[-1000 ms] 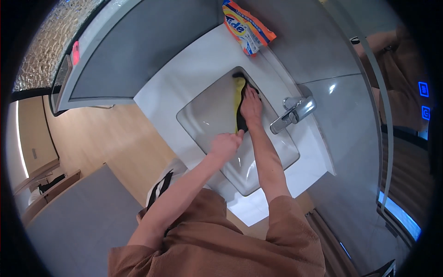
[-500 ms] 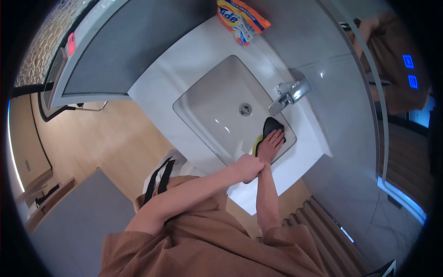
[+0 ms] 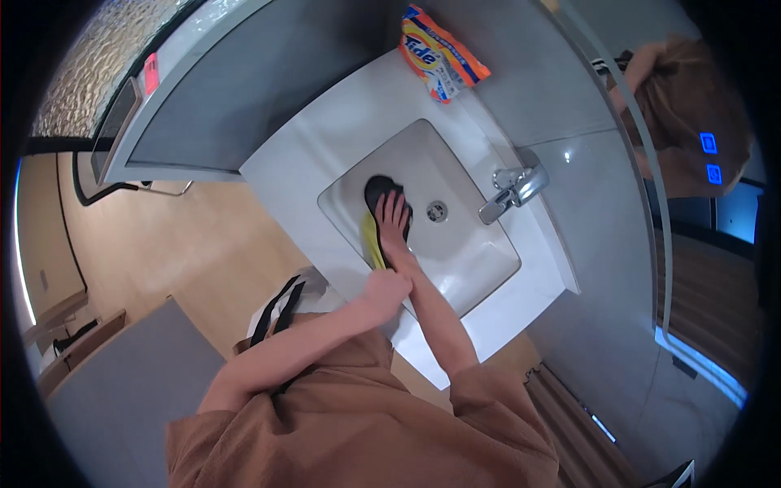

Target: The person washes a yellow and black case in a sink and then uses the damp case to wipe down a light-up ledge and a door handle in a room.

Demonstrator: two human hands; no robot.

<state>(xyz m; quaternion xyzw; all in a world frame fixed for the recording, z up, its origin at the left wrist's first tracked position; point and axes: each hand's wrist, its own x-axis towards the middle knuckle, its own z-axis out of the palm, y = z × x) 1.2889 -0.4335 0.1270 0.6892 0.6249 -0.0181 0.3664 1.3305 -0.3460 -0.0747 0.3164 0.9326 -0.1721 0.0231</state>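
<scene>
Bright indoors, w/ small glints on sink [image 3: 468, 272] and tap [image 3: 521, 191] nr. centre; glowing blue on mirror [image 3: 691, 276] at approx. 2 and 4 o'clock; bending straight edges, fading to blk. round rim.

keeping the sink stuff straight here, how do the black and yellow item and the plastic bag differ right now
Colour: the black and yellow item is two-toned, while the plastic bag is orange, blue and white.
Place: the item lies in the basin; the bag sits outside it, on the counter.
Contact: the right hand presses flat on the item; no hand touches the bag.
Both are multicoloured.
</scene>
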